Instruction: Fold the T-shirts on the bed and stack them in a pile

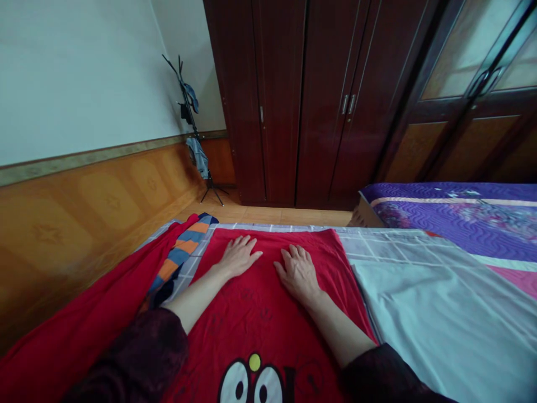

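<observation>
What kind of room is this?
Likely a bedroom: tall dark wardrobes along the far wall, a coat rack in the corner, and what looks like a bed with a purple floral cover at the right.

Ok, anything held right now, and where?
Nothing held. Left hand and right hand lie palm-down, fingers spread, on the red cloth, towards its far edge.
</observation>
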The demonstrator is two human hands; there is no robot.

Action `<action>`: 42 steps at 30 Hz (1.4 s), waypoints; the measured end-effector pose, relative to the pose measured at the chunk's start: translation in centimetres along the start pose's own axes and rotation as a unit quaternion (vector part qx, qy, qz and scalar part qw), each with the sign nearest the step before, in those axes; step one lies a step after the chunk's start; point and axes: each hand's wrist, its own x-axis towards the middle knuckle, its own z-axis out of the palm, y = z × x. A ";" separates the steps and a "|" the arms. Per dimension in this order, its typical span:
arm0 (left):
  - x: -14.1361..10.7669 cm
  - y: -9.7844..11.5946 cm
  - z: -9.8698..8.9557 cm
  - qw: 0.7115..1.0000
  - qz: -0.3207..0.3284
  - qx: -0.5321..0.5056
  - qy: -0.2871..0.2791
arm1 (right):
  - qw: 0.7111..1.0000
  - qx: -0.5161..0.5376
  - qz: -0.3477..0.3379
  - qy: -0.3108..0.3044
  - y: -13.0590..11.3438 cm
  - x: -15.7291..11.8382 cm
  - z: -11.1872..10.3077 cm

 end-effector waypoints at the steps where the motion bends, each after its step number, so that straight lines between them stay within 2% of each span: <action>1: 0.0 0.1 0.3 1.000 -0.012 -0.001 0.001 | 1.000 -0.003 0.009 -0.001 0.1 0.0 0.0; 5: 0.3 -0.4 0.5 0.994 -0.098 0.004 0.049 | 0.996 -0.030 0.086 0.007 1.4 0.4 0.2; 8: 0.2 -0.1 0.2 0.992 -0.047 -0.004 0.114 | 0.993 -0.035 0.112 -0.001 2.1 0.5 0.4; 11: 0.0 0.9 0.2 0.992 0.032 -0.019 0.122 | 0.999 -0.005 0.047 -0.025 1.3 0.1 0.4; 15: 0.1 1.6 0.7 0.991 0.065 -0.032 0.110 | 0.993 0.032 -0.084 -0.078 -1.0 -0.5 0.2; 17: 0.1 1.3 1.0 0.991 0.065 -0.037 0.111 | 0.988 0.025 -0.103 -0.112 -1.0 0.2 0.1; 20: 0.2 0.6 1.5 0.992 0.044 -0.042 0.110 | 0.989 -0.010 -0.034 -0.143 2.0 2.7 -0.5; 24: 0.4 -0.2 2.3 0.994 0.006 -0.046 0.095 | 0.981 -0.067 0.127 -0.133 7.0 5.4 -1.5; 26: 0.7 -0.4 2.7 0.996 -0.004 -0.050 0.080 | 0.976 -0.085 0.154 -0.125 7.3 5.2 -1.4; 31: 1.1 -0.8 2.7 0.997 -0.009 -0.071 0.032 | 0.983 -0.082 0.076 -0.145 4.9 3.6 -0.9; 34: 1.2 -1.6 2.4 0.996 -0.035 -0.080 0.010 | 0.975 -0.105 0.143 -0.131 5.3 3.3 -2.0; 36: 1.3 -2.5 2.3 0.995 -0.063 -0.081 0.006 | 0.970 -0.119 0.175 -0.117 5.0 2.0 -2.8; 37: 1.4 -2.9 2.1 0.994 -0.073 -0.081 0.005 | 0.974 -0.114 0.158 -0.118 4.3 0.6 -3.2; 38: 1.4 -3.4 2.0 0.994 -0.078 -0.081 0.004 | 0.978 -0.106 0.130 -0.121 3.3 -1.3 -3.5; 40: 1.4 -3.8 1.3 0.994 -0.079 -0.081 0.002 | 0.987 -0.044 -0.006 -0.154 0.7 -6.1 -4.0; 42: 1.0 -3.3 0.5 0.994 -0.071 -0.080 0.003 | 0.983 0.010 -0.067 -0.171 -1.7 -11.4 -4.6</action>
